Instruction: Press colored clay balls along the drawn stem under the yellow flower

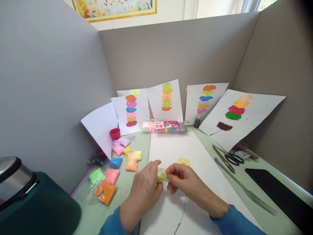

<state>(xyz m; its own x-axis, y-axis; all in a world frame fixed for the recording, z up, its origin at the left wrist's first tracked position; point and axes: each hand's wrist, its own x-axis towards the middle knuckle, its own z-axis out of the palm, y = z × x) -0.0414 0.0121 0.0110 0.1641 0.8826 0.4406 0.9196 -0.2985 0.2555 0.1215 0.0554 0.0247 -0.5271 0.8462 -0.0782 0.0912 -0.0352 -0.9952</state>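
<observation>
My left hand (146, 182) is closed around a small clear plastic packet (161, 175) of yellow-green modelling clay. The fingertips of my right hand (186, 180) pinch the packet's right side. Both hands are above a large white sheet of paper (168, 150). Just beyond my right hand, a yellow clay patch (184, 161) lies on the sheet, partly hidden by my fingers. A thin dark line (181, 217) runs down the paper below my hands.
To the left lie several clay packets, among them an orange one (107, 192) and a blue one (116, 162), near a green flask (41, 202). Scissors (234, 159), a fork (254, 197) and a black slab (274, 192) lie right. Painted sheets (168, 112) lean at the back.
</observation>
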